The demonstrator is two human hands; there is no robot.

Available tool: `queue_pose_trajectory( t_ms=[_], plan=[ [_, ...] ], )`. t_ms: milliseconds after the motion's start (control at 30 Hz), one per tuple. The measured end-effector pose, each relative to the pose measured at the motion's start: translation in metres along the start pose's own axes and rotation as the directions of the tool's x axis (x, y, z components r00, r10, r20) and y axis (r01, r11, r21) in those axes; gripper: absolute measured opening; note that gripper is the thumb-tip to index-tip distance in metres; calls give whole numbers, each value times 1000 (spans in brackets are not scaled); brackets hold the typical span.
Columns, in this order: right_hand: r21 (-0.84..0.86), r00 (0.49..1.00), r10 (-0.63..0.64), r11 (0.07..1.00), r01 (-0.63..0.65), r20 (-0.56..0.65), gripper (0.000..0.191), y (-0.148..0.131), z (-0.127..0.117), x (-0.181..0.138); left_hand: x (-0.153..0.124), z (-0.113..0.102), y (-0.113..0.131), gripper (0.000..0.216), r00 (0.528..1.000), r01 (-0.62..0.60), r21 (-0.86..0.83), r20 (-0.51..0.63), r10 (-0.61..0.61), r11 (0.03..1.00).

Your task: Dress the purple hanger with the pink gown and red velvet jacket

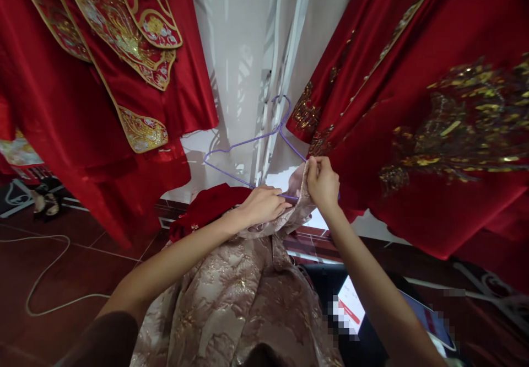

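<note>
A purple wire hanger (239,145) hangs by its hook from a white metal rail. Its right shoulder runs into the neck part of a dusty-pink brocade garment (231,295) with gold patterning, which drapes down toward me. My right hand (324,182) pinches the garment's edge at the hanger's right side. Lower and to the left, my left hand (264,206) is closed on the garment's cloth beside the hanger's bottom bar, its fingertips partly hidden in the folds. The hanger's left shoulder is bare.
Red embroidered gowns hang at left (177,80) and right (413,135). A dark red cloth (215,204) lies behind my left forearm. A lit phone (430,323) is at lower right. A pale cable (49,237) crosses the tiled floor.
</note>
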State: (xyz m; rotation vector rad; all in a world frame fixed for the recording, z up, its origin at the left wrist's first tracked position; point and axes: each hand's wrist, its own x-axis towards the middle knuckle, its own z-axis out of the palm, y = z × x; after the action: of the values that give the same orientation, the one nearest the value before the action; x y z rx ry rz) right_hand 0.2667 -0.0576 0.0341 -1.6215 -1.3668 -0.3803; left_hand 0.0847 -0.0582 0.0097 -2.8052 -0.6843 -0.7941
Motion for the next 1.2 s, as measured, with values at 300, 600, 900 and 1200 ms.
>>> queue_pose_trajectory(
  t_ms=[300, 600, 900, 1200],
  plan=[
    [-59, 999, -21, 998, 18, -37, 37, 0, -24, 6, -35, -29, -79, 38, 866, 383, -238, -244, -437, 893],
    [21, 1000, -4, 1000, 4, -18, 40, 4, -28, 15, -96, -20, -165, 41, 486, 711, -489, -176, -856, 504],
    [67, 999, -39, 997, 39, 5, 43, 5, -29, 17, -75, -28, -159, 43, 577, 514, -603, -283, -766, 610],
    [143, 999, -33, 989, 32, 7, 44, 8, -26, 20, -83, -28, -167, 44, 447, 708, -529, -178, -877, 468]
  ],
)
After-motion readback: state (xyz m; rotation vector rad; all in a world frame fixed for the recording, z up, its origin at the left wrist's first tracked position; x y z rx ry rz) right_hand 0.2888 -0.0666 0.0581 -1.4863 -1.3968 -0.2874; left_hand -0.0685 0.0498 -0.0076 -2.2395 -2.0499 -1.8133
